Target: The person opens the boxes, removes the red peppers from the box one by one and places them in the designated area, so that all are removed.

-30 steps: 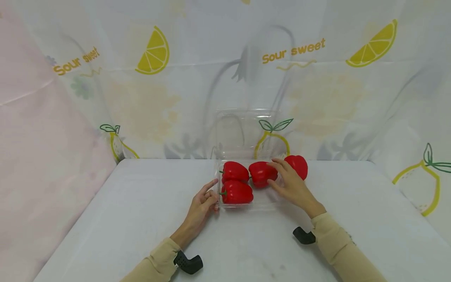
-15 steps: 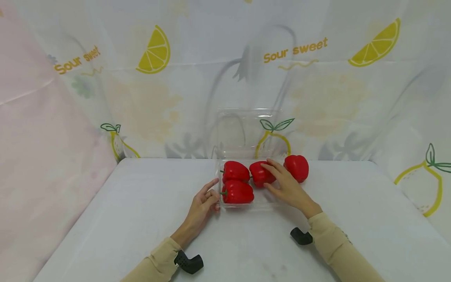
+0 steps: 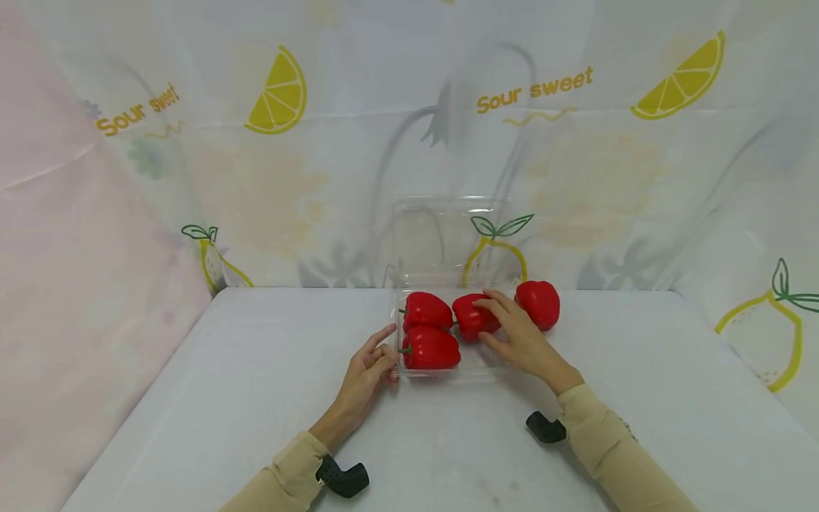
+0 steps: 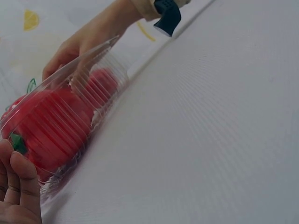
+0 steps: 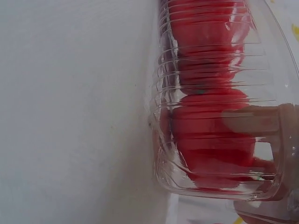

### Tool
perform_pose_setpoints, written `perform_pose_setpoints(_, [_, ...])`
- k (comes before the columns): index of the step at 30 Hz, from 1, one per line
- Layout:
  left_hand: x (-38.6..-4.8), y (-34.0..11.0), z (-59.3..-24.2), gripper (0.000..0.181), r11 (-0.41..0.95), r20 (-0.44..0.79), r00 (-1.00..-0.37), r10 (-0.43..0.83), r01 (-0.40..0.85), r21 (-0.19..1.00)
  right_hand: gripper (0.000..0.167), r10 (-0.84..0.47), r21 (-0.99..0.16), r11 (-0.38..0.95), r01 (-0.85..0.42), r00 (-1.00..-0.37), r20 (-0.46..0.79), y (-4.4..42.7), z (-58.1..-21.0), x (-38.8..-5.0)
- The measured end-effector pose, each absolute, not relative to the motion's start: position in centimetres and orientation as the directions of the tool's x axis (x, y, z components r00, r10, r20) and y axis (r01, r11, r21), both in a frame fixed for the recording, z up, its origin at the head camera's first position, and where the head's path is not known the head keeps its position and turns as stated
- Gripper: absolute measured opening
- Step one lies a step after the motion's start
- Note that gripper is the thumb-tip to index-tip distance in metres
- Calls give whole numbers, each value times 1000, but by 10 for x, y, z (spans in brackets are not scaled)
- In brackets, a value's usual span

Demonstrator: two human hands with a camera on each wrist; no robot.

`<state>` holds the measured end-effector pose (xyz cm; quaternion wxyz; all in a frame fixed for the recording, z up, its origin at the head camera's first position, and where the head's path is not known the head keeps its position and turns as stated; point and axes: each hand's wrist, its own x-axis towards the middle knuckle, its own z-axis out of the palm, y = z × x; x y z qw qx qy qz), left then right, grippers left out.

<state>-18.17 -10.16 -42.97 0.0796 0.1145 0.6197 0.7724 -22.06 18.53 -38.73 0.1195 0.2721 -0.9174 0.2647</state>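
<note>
In the head view a clear plastic clamshell box (image 3: pixel 481 363) lies on the table, its lid (image 3: pixel 419 242) raised at the back. Two red bell peppers sit in its left half, a rear bell pepper (image 3: pixel 427 311) and a front bell pepper (image 3: pixel 431 348). My right hand (image 3: pixel 521 340) reaches in from the right and grips a third bell pepper (image 3: pixel 466 316), thumb in front and fingers over its top. At the box's left side, my left hand (image 3: pixel 360 384) touches the wall with extended fingers. The left wrist view shows its fingers (image 4: pixel 23 177) beside a green stem (image 4: pixel 18 143).
Another red bell pepper (image 3: pixel 539 306) rests on the white table (image 3: pixel 256 398), just right of the box. A printed cloth (image 3: pixel 358 163) hangs behind the table. Each sleeve has a black wrist camera, such as the left wrist camera (image 3: pixel 345 480).
My right hand has shifted slightly left, its fingers coming further over the third bell pepper. The left hand and the other peppers stay where they were.
</note>
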Motion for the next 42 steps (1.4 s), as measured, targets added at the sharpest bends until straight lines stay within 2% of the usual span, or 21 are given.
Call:
perform_pose_setpoints(10, [-181,-101,-431,52,-219,71,-963,260,13,976,59,-429,-430,726,-537,-842,326,185,-386,-220])
perform_pose_setpoints(23, [-181,-101,-431,53,-224,73,-962,264,12,975,55,-437,-394,724,-567,-818,374,184,-388,-221])
perform_pose_setpoints(30, [-180,-101,-431,52,-216,67,-962,266,8,976,54,-428,-410,723,-556,-827,365,186,-386,-219])
perform_pose_setpoints(42, [-181,-101,-430,53,-218,76,-962,261,18,976,53,-429,-378,715,-588,-796,428,186,-387,-220])
